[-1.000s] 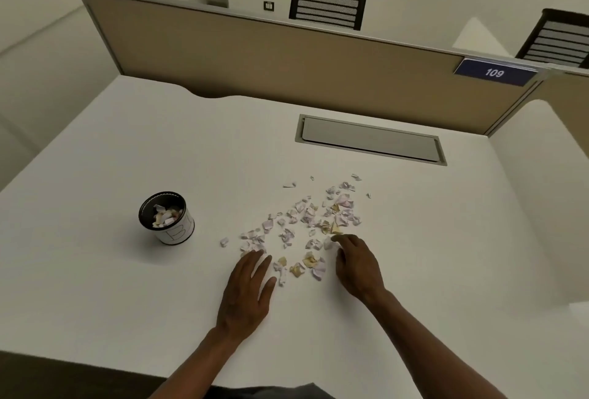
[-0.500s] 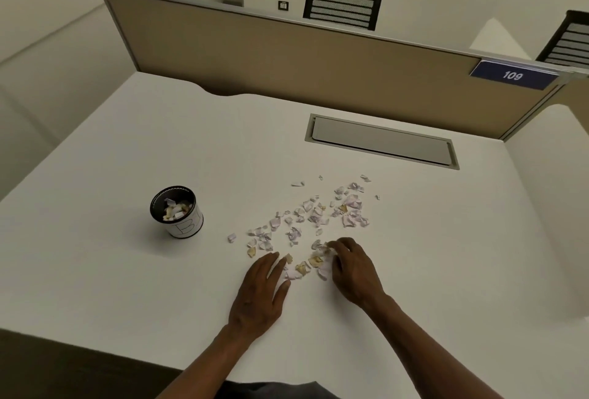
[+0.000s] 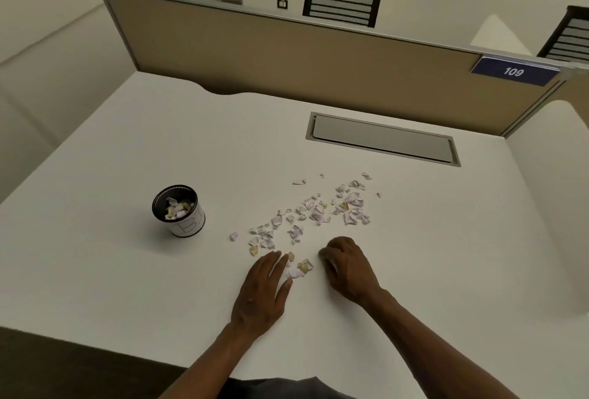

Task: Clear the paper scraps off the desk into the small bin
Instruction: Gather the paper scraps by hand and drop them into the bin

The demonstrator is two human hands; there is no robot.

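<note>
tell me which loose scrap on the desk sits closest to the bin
The lone pale scrap at the left end of the scatter, apart from the rest. It is the leftmost piece and nearest the small bin.

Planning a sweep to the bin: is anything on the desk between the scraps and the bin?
Nothing visible. Bare desk lies between the scraps and the bin, which stands upright and open to their left.

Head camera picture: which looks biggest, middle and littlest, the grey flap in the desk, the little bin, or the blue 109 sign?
1. grey flap
2. blue 109 sign and little bin: they look about alike, and the sign is farther away, so I won't rank them.
</note>
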